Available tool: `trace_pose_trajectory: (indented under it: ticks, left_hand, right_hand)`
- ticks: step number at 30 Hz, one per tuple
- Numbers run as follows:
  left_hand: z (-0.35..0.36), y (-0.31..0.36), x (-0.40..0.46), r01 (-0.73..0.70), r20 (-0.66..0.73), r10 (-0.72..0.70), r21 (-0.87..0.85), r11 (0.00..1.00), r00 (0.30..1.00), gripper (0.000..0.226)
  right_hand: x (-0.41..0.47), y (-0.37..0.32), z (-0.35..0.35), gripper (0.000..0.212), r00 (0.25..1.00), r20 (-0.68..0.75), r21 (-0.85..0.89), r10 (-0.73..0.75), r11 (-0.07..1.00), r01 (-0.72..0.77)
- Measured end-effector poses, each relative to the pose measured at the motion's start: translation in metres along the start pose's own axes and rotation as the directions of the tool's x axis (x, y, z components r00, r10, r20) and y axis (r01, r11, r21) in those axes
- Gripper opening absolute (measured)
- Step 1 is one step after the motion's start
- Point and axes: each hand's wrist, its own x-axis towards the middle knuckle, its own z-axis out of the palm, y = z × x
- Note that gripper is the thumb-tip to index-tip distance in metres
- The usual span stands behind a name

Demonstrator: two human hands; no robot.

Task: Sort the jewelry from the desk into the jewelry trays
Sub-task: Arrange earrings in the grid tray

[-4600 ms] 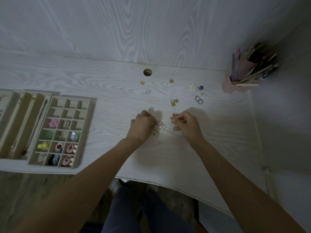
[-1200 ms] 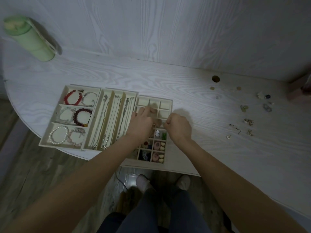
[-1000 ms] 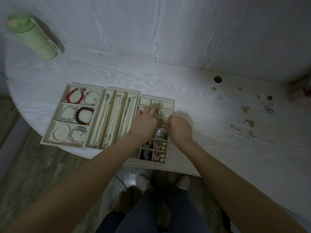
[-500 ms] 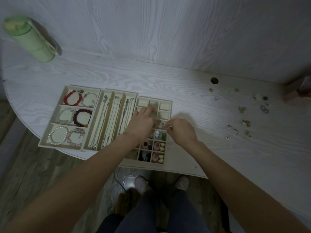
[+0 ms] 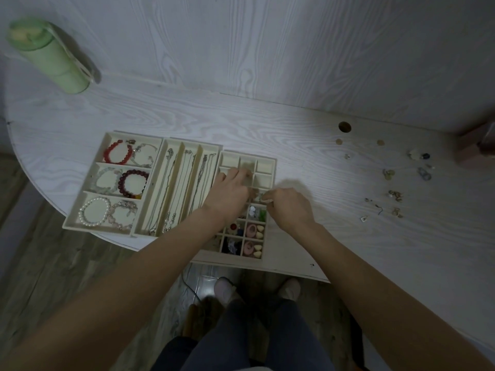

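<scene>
Three cream trays sit side by side near the desk's front edge: a bracelet tray (image 5: 80,210), a necklace tray (image 5: 184,145) and a small-compartment earring tray (image 5: 267,162). My left hand (image 5: 230,194) lies over the earring tray, its fingers reaching onto the upper compartments; I see nothing in it. My right hand (image 5: 290,208) hovers at the tray's right side, fingertips pinching a small pale earring (image 5: 263,198) above a middle compartment. Several loose jewelry pieces (image 5: 395,195) lie scattered on the desk (image 5: 308,145) far to the right.
A green bottle (image 5: 48,57) stands at the back left. A pink holder (image 5: 474,148) is cut off by the right edge. A cable hole (image 5: 344,126) is in the desk near the wall. My legs and feet show below the desk's curved front edge.
Both hands moved from the loose jewelry on the right over to the earring tray. In the last half second the right fingertips edged closer to the left thumb.
</scene>
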Motion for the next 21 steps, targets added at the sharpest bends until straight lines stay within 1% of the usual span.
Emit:
trace_pose_trajectory:
  ticks: [2, 5, 9, 11, 13, 15, 17, 18, 19, 21]
  left_hand:
    - [0.0, 0.001, 0.001, -0.009, -0.003, 0.009, 0.023, 1.0, 1.0, 0.038]
    - [0.0, 0.002, 0.003, -0.02, -0.007, 0.021, 0.045, 0.999, 1.0, 0.036]
    - [0.0, 0.002, 0.004, -0.028, 0.005, 0.028, 0.037, 0.999, 1.0, 0.037]
    - [0.001, 0.001, 0.004, -0.035, 0.009, 0.035, 0.016, 0.999, 0.999, 0.039]
    - [0.002, 0.0, 0.004, -0.04, 0.014, 0.04, -0.013, 0.999, 0.999, 0.043]
    - [0.003, -0.001, 0.003, -0.038, 0.004, 0.038, -0.073, 0.997, 0.999, 0.049]
    - [0.004, -0.003, 0.001, -0.04, -0.038, 0.034, -0.158, 0.987, 0.999, 0.052]
    - [0.004, -0.005, -0.001, -0.04, -0.076, 0.024, -0.213, 0.976, 0.997, 0.052]
    - [0.004, -0.006, -0.003, -0.036, -0.125, 0.0, -0.287, 0.957, 0.992, 0.051]
    - [0.003, -0.005, -0.008, -0.022, -0.202, -0.083, -0.468, 0.883, 0.976, 0.047]
  right_hand:
    - [0.0, -0.001, -0.001, 0.041, 1.0, 0.014, -0.02, -0.022, 1.0, 0.022]
    - [0.002, -0.003, 0.0, 0.037, 0.998, 0.056, -0.079, -0.004, 0.997, 0.008]
    - [0.004, -0.001, 0.0, 0.035, 0.999, 0.045, -0.089, 0.01, 0.996, -0.006]
    - [0.001, 0.001, -0.003, 0.034, 0.998, 0.044, 0.02, 0.033, 0.999, -0.034]
    - [-0.001, 0.005, -0.007, 0.03, 0.997, 0.027, 0.231, 0.078, 0.97, -0.082]
    - [-0.002, 0.009, -0.009, 0.025, 0.992, 0.005, 0.435, 0.126, 0.893, -0.116]
    - [-0.003, 0.013, -0.013, 0.022, 0.981, 0.02, 0.612, 0.193, 0.773, -0.164]
    - [-0.004, 0.014, -0.015, 0.022, 0.973, 0.053, 0.704, 0.225, 0.683, -0.196]
    - [-0.005, 0.015, -0.017, 0.024, 0.963, 0.103, 0.792, 0.248, 0.566, -0.23]
    - [-0.007, 0.017, -0.022, 0.026, 0.948, 0.212, 0.911, 0.238, 0.304, -0.28]
